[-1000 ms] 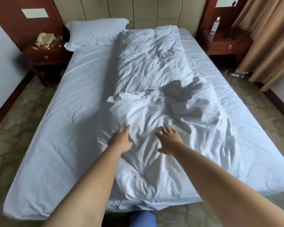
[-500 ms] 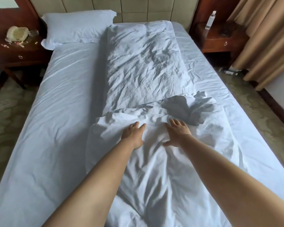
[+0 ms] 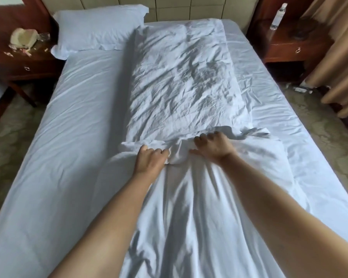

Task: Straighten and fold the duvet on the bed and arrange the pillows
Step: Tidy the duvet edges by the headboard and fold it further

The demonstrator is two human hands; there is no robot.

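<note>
Both your left hand (image 3: 151, 160) and right hand (image 3: 213, 146) clutch the duvet (image 3: 181, 81) edge; carry it forward evenly, level, smoothing wrinkles ahead.

both hands down on the white duvet (image 3: 181, 81), mid-bed (image 3: 72, 137). left hand (image 3: 150, 160) curls its fingers into a bunched fold, right hand (image 3: 213, 146) grips the same ridge just beside it. one pillow (image 3: 96, 27) sits at the headboard, a clear bottle (image 3: 277, 16) stands on the right nightstand (image 3: 293, 47).

Bare sheet (image 3: 72, 137) left of duvet (image 3: 181, 77)
</note>
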